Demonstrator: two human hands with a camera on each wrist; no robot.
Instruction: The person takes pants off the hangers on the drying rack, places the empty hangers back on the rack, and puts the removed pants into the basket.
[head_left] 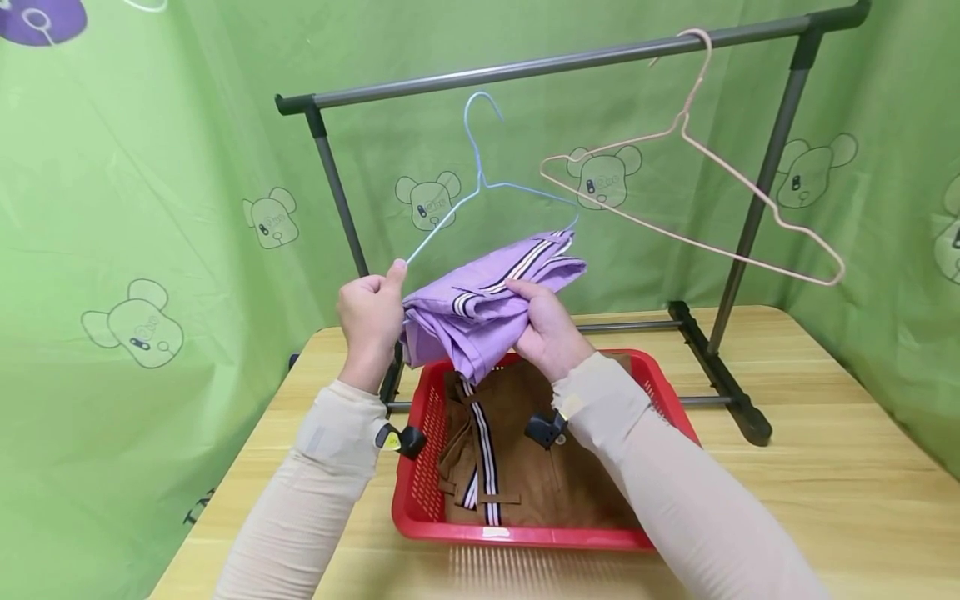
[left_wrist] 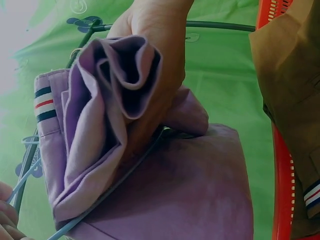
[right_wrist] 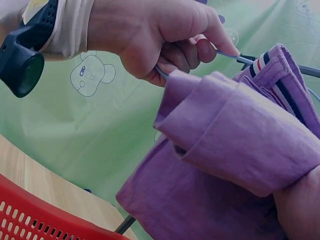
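"So, what's the left hand [head_left: 372,321] doing from where you stand?"

"It's curled round one end of the blue hanger [head_left: 481,177], with the thumb stretched out along the wire."

"And the right hand [head_left: 551,333]?"

"That one grips the purple garment [head_left: 480,287]. The thumb lies on top, by the striped band, but the cloth hides most of the other fingers."

"Where's the garment, exactly?"

"Up in the air, bunched and folded over the hanger's lower bar, between the two hands. It's above the red basket [head_left: 540,538] and in front of the rack [head_left: 480,77]."

"Is the blue hanger hooked on?"

"No, its hook is free, near the rod but below it from here. Only the pink hanger [head_left: 683,117] hangs up there, bare, over on the right."

"What's in the basket?"

"Brown clothing [head_left: 540,487], with dark and white stripes down one side."

"And it all stands on the wooden table [head_left: 825,467]?"

"Yes, rack and basket both, with that green curtain [head_left: 187,208] behind, mouse-like faces printed all over it."
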